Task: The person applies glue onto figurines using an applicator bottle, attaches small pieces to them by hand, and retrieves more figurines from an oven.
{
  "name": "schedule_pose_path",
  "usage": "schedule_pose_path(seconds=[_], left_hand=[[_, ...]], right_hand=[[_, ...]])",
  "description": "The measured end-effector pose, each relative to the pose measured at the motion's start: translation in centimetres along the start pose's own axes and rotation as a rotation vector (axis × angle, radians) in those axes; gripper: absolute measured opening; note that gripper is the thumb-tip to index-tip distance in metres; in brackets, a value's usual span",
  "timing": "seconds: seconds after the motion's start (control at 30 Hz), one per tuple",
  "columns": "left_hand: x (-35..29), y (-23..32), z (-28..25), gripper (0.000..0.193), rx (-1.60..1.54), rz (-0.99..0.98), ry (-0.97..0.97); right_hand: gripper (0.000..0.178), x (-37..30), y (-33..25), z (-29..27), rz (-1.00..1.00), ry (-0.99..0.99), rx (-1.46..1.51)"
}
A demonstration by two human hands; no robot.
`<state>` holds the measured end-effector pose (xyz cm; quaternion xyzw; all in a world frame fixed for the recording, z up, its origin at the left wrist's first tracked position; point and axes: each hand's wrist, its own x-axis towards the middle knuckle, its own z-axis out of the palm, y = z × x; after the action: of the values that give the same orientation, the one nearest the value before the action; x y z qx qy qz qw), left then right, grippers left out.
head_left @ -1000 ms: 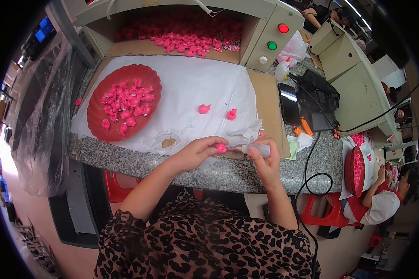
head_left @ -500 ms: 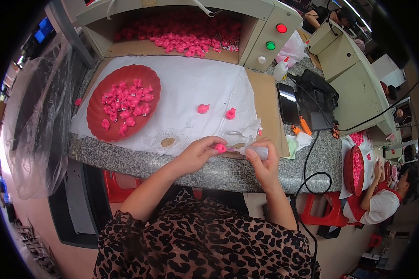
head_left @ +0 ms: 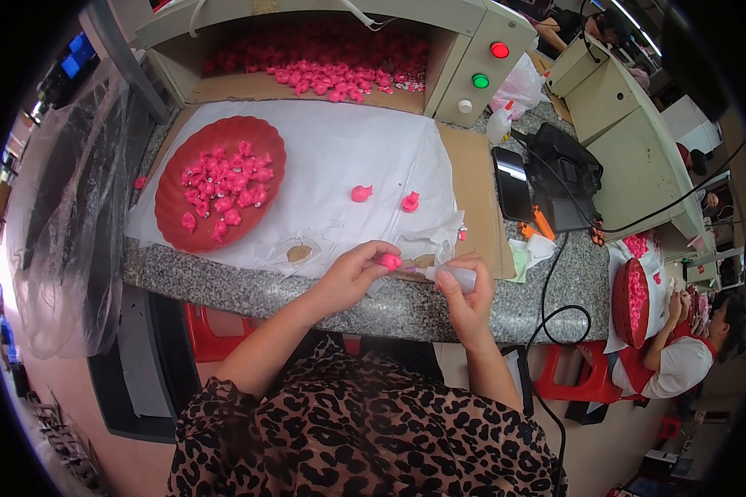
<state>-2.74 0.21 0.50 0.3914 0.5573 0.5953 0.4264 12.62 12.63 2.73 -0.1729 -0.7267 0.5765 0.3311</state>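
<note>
Pink figurine (head_left: 390, 262) stays pinched in the left hand (head_left: 352, 275); the right hand (head_left: 472, 302), gripping a squeeze bottle (head_left: 464, 280), has dipped slightly, nozzle (head_left: 422, 271) near the figurine, so work on it seems unfinished. Beyond the left hand lies a red dish (head_left: 168, 199).

One held pink piece (head_left: 390, 262), one held bottle (head_left: 460, 280), two red dishes (head_left: 171, 195).

Beyond and left of the left hand (head_left: 354, 273): dish (head_left: 169, 195) on paper sheet (head_left: 323, 157), small pieces (head_left: 224, 178) inside. Between the hands: held piece (head_left: 390, 261) at left, bottle (head_left: 458, 279) in the right hand (head_left: 470, 298). Ahead: two loose pieces (head_left: 362, 193) on the sheet; behind these, cabinet (head_left: 453, 87) containing a heap (head_left: 331, 80). Beyond and right of the right hand: phone (head_left: 512, 186).
</note>
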Motion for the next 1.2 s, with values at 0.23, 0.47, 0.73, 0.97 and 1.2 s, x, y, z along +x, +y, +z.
schedule_pose_path(seconds=[0.23,0.47,0.73,0.97,1.2], left_hand=[[-0.1,-0.2,0.2,0.021,-0.119,0.018,0.022],[-0.2,-0.2,0.2,0.022,-0.181,0.019,0.036],[0.0,-1.2,0.5,0.024,-0.076,0.149,0.126],[0.0,-1.3,0.6,0.024,-0.009,0.165,0.162],[0.0,-1.2,0.8,0.023,0.033,0.172,0.182]], right_hand=[[0.015,-0.4,0.2,0.5,0.013,0.046,0.040],[0.013,-1.1,0.4,1.2,0.026,0.083,0.085],[0.014,-1.6,0.0,2.3,0.049,0.173,0.158],[0.016,-2.0,1.2,2.0,-0.057,0.161,-0.002],[0.013,-2.1,1.1,2.0,-0.139,0.100,-0.151]])
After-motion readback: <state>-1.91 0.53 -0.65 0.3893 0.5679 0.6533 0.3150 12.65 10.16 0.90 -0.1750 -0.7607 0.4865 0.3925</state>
